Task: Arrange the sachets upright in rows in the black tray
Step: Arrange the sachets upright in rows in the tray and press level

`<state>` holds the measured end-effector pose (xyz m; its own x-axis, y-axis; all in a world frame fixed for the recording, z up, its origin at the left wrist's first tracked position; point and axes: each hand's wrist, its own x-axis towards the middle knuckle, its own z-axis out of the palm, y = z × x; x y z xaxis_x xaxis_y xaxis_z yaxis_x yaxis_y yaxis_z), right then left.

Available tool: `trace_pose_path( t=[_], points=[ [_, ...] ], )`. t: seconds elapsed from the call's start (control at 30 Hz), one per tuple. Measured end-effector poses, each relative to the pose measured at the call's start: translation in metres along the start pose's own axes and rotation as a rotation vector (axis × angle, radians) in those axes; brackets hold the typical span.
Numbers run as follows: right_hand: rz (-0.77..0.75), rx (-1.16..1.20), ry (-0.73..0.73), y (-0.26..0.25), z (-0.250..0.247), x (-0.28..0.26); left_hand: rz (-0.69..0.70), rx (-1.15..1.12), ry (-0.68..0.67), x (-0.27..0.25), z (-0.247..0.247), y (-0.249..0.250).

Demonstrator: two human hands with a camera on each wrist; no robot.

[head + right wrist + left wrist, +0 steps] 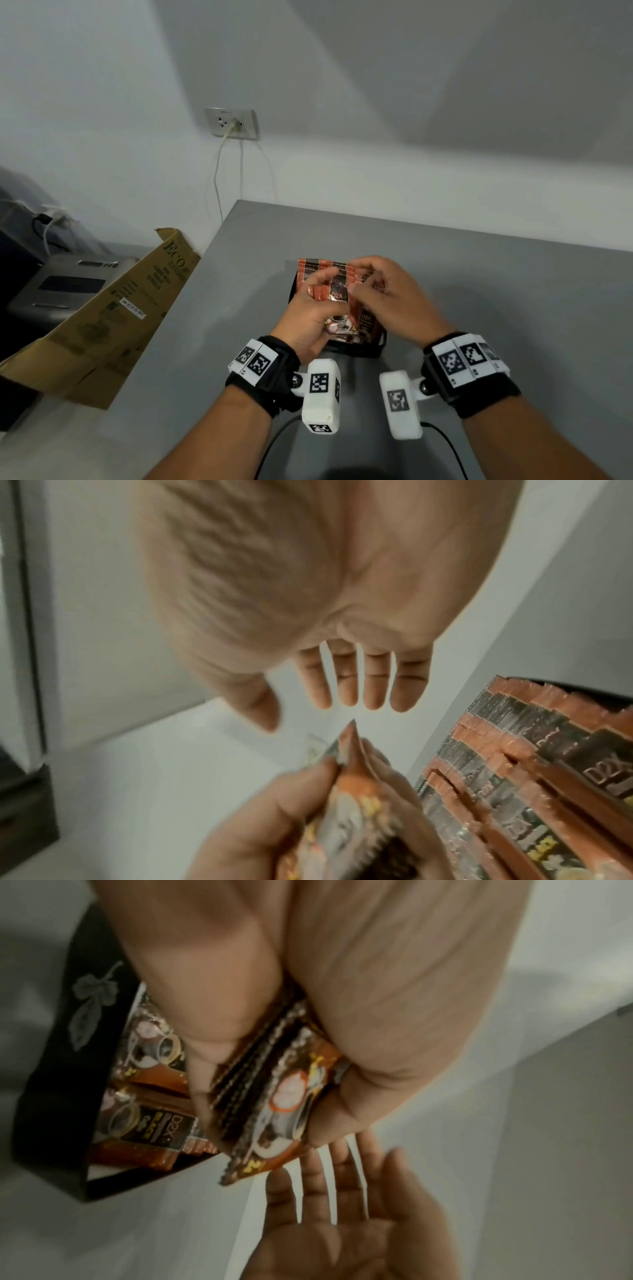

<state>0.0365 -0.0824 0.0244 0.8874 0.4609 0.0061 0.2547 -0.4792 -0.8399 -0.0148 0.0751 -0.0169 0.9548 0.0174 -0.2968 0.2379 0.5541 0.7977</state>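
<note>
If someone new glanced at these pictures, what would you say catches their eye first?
Probably the copper-and-black sachets standing in rows in the black tray at the middle of the grey table. Just above them, the left hand grips a small bundle of sachets, while the right hand hovers close with straight fingers. A cardboard box leans at the table's left edge.

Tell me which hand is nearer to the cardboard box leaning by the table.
Left. The left hand, gripping a bundle of sachets over the black tray, is on the side toward the cardboard box. The right hand, fingers straight, is farther away across the tray.
</note>
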Motion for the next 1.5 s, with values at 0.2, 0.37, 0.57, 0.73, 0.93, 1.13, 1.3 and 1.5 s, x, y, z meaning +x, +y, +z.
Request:
trace_pose_path(
  t=[0.2,0.37,0.57,0.73,0.93,1.13,1.3,1.5],
  points=[
    [0.012,0.029,-0.006,0.001,0.005,0.01,0.063,0.093,0.027,0.005,0.005,0.006],
    [0.064,-0.005,0.121,0.01,-0.005,0.017,0.075,-0.007,0.2,0.008,-0.007,0.018],
    [0.144,-0.143,0.057,0.032,0.0,0.014,0.119,-0.093,0.348,0.006,-0.029,0.027],
    [0.246,-0.44,-0.173,0.061,0.017,0.01,0.073,-0.066,0.369,0.002,-0.036,0.023],
    [0.226,-0.523,-0.096,0.07,0.028,0.005,0.012,0.049,0.396,-0.001,-0.036,0.017],
    [0.11,-0.432,0.036,0.068,0.028,0.001,0.012,0.176,0.309,0.0,-0.037,0.003],
    [0.036,0.081,-0.006,0.028,0.031,0.004,0.002,0.268,0.135,0.001,-0.025,-0.007],
    [0.049,0.025,0.076,0.029,0.031,0.023,0.077,0.277,0.348,0.008,-0.028,0.005]
  ],
)
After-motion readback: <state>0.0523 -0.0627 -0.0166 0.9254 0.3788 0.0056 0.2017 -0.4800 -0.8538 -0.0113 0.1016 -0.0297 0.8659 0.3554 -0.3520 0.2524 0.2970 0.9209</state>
